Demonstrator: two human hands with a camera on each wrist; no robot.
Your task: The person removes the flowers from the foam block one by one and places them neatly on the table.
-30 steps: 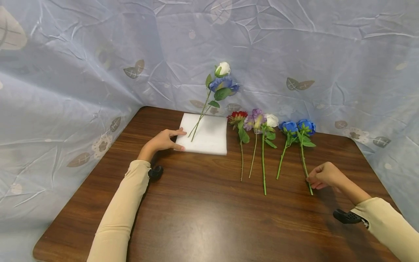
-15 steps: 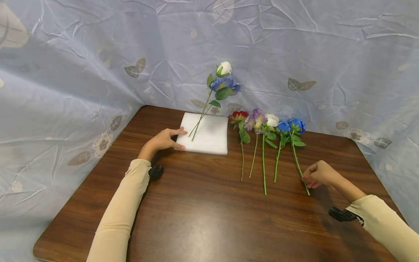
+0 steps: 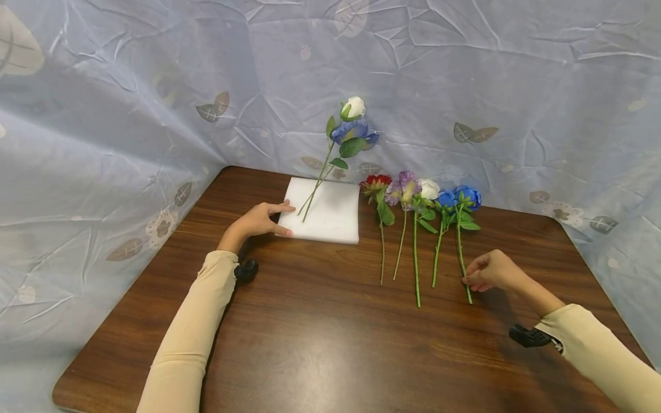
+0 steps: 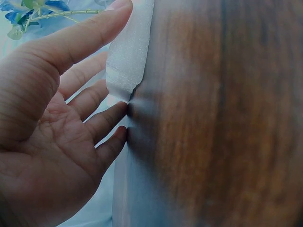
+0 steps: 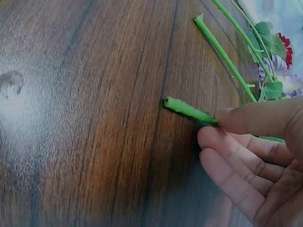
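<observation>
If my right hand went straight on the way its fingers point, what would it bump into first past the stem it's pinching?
Probably the neighbouring blue flower's stem, just left of your right hand in the head view, though the hand's exact height is unclear.

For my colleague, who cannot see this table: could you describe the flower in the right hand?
On the brown table, right of the white pad, five flowers form a row. It is the rightmost blue flower, the only one whose stem the right hand pinches.
</observation>
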